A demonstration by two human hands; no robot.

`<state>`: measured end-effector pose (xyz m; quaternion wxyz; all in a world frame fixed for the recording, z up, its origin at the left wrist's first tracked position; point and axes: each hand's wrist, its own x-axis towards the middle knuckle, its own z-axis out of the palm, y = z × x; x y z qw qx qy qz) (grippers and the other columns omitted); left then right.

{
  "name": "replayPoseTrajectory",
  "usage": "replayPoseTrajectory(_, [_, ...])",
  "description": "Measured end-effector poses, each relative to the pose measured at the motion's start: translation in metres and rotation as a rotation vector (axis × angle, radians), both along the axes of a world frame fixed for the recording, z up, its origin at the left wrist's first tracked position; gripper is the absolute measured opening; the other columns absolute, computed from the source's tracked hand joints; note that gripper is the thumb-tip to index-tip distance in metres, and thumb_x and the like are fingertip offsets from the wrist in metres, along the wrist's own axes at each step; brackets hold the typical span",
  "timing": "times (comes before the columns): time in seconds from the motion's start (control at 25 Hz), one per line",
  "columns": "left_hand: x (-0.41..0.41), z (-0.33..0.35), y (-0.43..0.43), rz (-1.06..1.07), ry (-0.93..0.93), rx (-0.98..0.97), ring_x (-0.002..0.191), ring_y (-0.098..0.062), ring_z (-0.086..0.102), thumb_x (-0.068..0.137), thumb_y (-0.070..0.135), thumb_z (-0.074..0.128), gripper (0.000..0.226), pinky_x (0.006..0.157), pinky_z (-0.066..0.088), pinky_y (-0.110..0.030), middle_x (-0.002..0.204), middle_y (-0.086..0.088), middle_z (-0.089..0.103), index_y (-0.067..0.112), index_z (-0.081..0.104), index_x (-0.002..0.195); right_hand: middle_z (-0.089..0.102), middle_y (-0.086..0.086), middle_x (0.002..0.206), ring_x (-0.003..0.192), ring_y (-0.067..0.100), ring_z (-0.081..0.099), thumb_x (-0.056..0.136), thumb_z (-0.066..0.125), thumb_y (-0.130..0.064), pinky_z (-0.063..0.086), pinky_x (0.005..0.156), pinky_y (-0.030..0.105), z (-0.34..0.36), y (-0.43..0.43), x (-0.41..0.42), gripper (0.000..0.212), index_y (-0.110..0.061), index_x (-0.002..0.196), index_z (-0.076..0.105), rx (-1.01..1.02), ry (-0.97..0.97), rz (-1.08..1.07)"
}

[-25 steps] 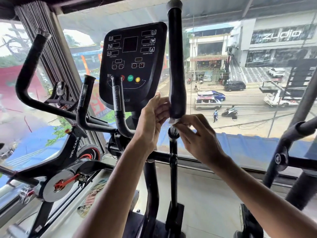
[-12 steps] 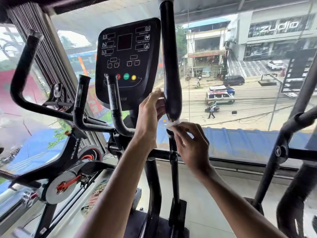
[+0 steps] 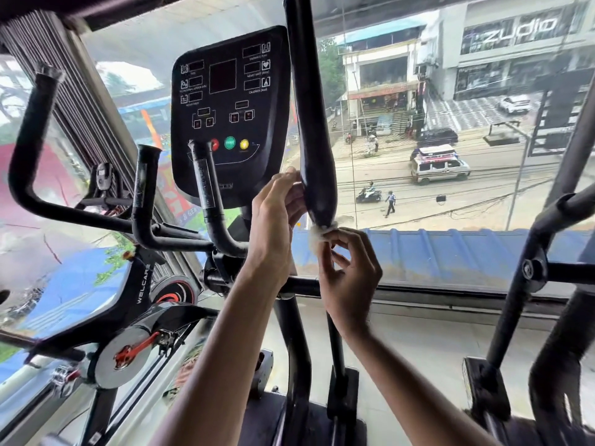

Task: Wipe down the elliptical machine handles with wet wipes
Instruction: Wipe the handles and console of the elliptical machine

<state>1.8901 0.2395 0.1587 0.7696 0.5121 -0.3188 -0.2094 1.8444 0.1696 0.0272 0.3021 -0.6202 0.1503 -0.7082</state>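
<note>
Wet wipe point(image 3: 317, 235) — a small, white, crumpled wad — sits at the tapered bottom end of the upright handle grip point(image 3: 310, 123), pinched between the thumb and fingertips of the right hand point(image 3: 349, 272). It looks light, limp and damp, and would likely bunch or tear if dragged hard. A surer hold would probably be to spread it flat and wrap it round the grip under the palm. The left hand point(image 3: 273, 226) curls against the grip's lower left side, apparently to steady it. The grip itself seems padded, firmly mounted and a little slick. The grip hides how far the left fingers reach round its back, and the right fingers cover most of the wipe. Farther off, the console point(image 3: 228, 101) stands just left of the grip — the grip's top runs out of frame.
</note>
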Motion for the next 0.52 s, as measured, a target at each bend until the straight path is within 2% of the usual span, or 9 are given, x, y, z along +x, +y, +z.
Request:
replayPoseTrajectory(0.08, [0.000,-0.005,-0.002,0.016,-0.038,-0.030,0.078,-0.015,0.064,0.096,0.026,0.060,0.025,0.089,0.048,-0.034,0.082,-0.001,0.070,0.025,0.071,0.073,0.073,0.003,0.091,0.087,0.005,0.072,0.089,0.074,-0.013,0.062,0.072,0.031,0.006,0.010,0.010,0.009,-0.012,0.094,0.067,0.274,-0.070,0.093])
replayPoseTrajectory(0.16, [-0.001,-0.007,-0.002,0.025,-0.054,-0.056,0.077,-0.014,0.062,0.088,0.026,0.061,0.015,0.089,0.047,-0.034,0.081,-0.001,0.067,0.024,0.070,0.076,0.076,-0.001,0.085,0.084,0.011,0.075,0.084,0.076,-0.030,0.059,0.074,0.031,0.004,0.010,0.026,0.017,-0.017,0.090,0.067,0.574,-0.110,0.225])
replayPoseTrajectory(0.28, [-0.001,-0.008,-0.002,0.023,-0.073,-0.069,0.076,-0.012,0.063,0.086,0.024,0.061,0.010,0.085,0.049,-0.028,0.081,0.000,0.068,0.019,0.069,0.083,0.073,0.005,0.082,0.078,0.017,0.071,0.084,0.083,-0.024,0.057,0.081,0.037,0.005,0.005,0.040,0.019,-0.010,0.086,0.070,0.970,-0.352,0.469])
replayPoseTrajectory(0.4, [0.001,-0.009,-0.001,0.008,-0.105,-0.072,0.077,-0.009,0.066,0.089,0.021,0.059,0.011,0.080,0.051,-0.022,0.081,0.003,0.071,0.020,0.070,0.084,0.072,0.016,0.089,0.077,0.015,0.073,0.093,0.075,-0.007,0.059,0.084,0.031,0.013,0.015,0.034,0.017,0.006,0.101,0.066,1.044,-0.476,0.621])
replayPoseTrajectory(0.52, [0.001,-0.011,-0.001,0.041,-0.138,-0.057,0.080,-0.010,0.067,0.089,0.021,0.060,0.014,0.085,0.051,-0.025,0.083,0.003,0.073,0.022,0.073,0.085,0.074,0.015,0.088,0.081,0.017,0.075,0.095,0.073,-0.006,0.061,0.081,0.025,0.014,0.016,0.033,0.020,0.010,0.104,0.066,1.088,-0.487,0.637])
